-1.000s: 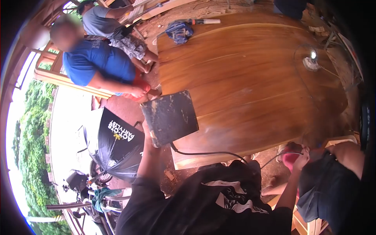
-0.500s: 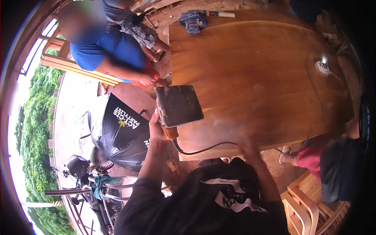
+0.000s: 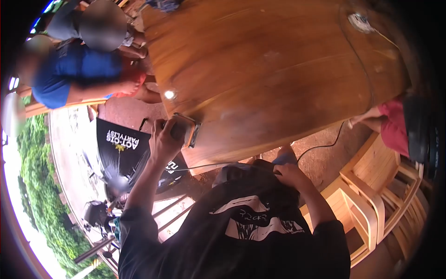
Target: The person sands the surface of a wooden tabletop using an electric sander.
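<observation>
My left hand (image 3: 166, 139) grips the handheld sander (image 3: 191, 132), whose plate is tilted at the near left corner of the large brown wooden tabletop (image 3: 260, 69). A cord (image 3: 204, 166) runs from the sander across the front of my black shirt (image 3: 260, 223). Beside the shirt's hem, my right hand (image 3: 289, 175) has its fingers curled in; what they hold is hidden.
Two people stand at the left, one in a blue shirt (image 3: 88, 63). A black umbrella (image 3: 123, 151) and a motorcycle are below them. Wooden chairs (image 3: 367, 200) and a person in red shorts (image 3: 392, 125) are at the right. A white device (image 3: 360, 22) with a cord lies on the tabletop.
My left hand has brought the sander down from its raised, plate-up position to the tabletop corner. My right hand has moved in from the right to my shirt. The view has shifted.
</observation>
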Demonstrator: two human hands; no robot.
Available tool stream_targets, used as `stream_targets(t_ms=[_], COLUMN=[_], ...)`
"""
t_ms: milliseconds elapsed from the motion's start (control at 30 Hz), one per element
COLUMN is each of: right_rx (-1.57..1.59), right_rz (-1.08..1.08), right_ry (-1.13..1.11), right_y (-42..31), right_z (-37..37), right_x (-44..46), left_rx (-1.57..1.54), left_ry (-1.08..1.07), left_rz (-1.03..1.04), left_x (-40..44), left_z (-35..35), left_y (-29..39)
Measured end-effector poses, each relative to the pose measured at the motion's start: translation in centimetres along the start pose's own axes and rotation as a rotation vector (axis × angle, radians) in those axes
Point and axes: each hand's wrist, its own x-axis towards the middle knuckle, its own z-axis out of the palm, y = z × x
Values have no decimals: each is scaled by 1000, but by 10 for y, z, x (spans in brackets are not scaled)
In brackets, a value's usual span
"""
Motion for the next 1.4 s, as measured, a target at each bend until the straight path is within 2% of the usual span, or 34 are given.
stream_targets(t_ms=[67,267,333,500,600,867,1033,1200,1233,1333,1400], right_rx=[-3,172,229,302,263,249,265,24,-11,23,-24], right_rz=[98,313,363,527,666,700,809,684,718,741,650], right_ry=[75,369,481,802,892,1347,1420,1639,1638,1670,1747], right_y=[0,32,43,78,97,156,185,218,218,218,215], right_z=[-8,-12,-10,-13,-29,-76,-122,-158,-168,-189,-203], right_x=[-22,-72,-82,-121,-148,-201,-232,-261,-265,-268,-257], left_rx=[55,-77,-108,-50,-81,-60,-2,62,80,99,71], left_ry=[-86,-108,-89,-196,-169,-173,-117,-149,-162,-144,-196], left_rz=[56,472,594,834,993,1084,1074,1029,1013,977,992], left_x=[4,31,47,95,126,203,240,266,270,278,288], left_z=[6,27,38,56,76,130,151,166,169,180,189], left_y=[14,63,94,197,264,473,582,657,670,708,729])
